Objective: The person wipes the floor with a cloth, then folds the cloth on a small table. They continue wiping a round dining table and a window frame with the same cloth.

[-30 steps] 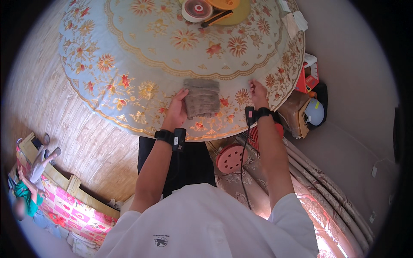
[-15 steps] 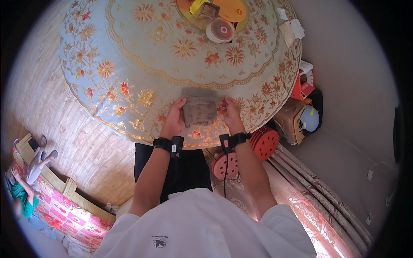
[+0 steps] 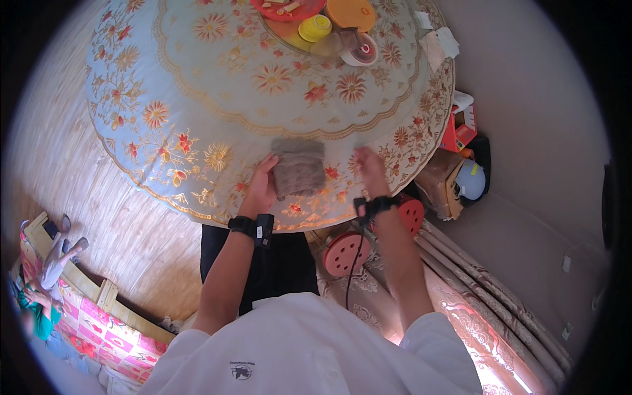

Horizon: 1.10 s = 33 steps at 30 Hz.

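A folded grey-brown cloth (image 3: 299, 168) lies near the front edge of the round table, in a roughly square bundle with creased layers. My left hand (image 3: 262, 185) holds its left edge, the thumb along the side and the other fingers partly hidden. To the right of the cloth and apart from it, my right hand (image 3: 371, 170) is smeared by motion, so its fingers cannot be made out. Under both lies a pale tablecloth (image 3: 243, 125) with gold and red flowers.
At the far side stand a red plate (image 3: 289, 9) with food pieces, a yellow cup (image 3: 315, 27) and a white bowl (image 3: 361, 52). Red stools (image 3: 347, 254) and a cardboard box (image 3: 440, 179) are at right. Someone in green (image 3: 41, 319) sits at far left.
My right hand has left the cloth's right side and moved right. The far dishes have shifted right against the tablecloth, and the red plate has come into view.
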Each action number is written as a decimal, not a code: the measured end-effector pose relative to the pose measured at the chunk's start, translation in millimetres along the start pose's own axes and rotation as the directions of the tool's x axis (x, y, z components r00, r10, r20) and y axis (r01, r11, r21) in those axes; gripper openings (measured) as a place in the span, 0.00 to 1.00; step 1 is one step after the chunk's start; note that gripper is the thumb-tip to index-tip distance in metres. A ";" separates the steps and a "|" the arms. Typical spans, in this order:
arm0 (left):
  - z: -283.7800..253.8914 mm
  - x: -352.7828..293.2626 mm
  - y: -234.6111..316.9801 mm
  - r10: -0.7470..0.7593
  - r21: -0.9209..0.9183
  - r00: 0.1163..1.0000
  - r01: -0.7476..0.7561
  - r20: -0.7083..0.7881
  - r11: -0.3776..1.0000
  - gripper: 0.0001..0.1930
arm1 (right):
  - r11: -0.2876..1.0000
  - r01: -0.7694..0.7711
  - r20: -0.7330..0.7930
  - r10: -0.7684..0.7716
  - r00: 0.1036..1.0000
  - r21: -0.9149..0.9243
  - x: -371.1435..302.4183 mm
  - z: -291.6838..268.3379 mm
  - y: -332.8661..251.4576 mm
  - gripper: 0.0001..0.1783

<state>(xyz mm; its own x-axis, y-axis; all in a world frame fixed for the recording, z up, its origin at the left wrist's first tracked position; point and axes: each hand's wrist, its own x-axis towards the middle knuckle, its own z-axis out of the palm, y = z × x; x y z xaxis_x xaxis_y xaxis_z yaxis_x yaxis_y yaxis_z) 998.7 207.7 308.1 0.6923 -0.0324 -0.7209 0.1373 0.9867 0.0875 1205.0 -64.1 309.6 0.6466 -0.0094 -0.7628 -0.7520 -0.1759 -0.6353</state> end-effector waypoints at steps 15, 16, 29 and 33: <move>5.4 -2.7 -1.2 -0.029 0.014 0.999 0.029 0.038 0.999 0.24 | 0.986 0.139 -0.164 -0.123 0.979 0.090 24.3 -27.8 -44.3 0.10; 2.8 -0.4 -3.0 -0.024 0.025 0.999 0.023 0.028 0.999 0.23 | 0.985 0.102 -0.142 -0.083 0.986 0.136 22.9 -27.3 -40.4 0.09; 2.7 1.6 -3.6 -0.028 -0.005 0.999 0.029 0.017 1.000 0.30 | 0.986 -0.079 0.044 0.074 0.996 0.144 -13.6 28.4 8.5 0.13; 1.5 0.3 -1.2 -0.024 -0.006 0.999 0.024 0.032 1.000 0.30 | 0.975 -0.048 0.003 0.048 0.999 0.219 19.3 -18.3 -20.3 0.08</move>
<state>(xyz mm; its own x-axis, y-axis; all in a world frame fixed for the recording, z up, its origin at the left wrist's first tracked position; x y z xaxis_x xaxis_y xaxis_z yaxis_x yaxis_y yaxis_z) 999.8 206.3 308.8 0.7109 -0.0613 -0.7006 0.1499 0.9865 0.0659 1235.0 -78.7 310.0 0.6091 -0.0146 -0.7930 -0.7919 0.0444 -0.6091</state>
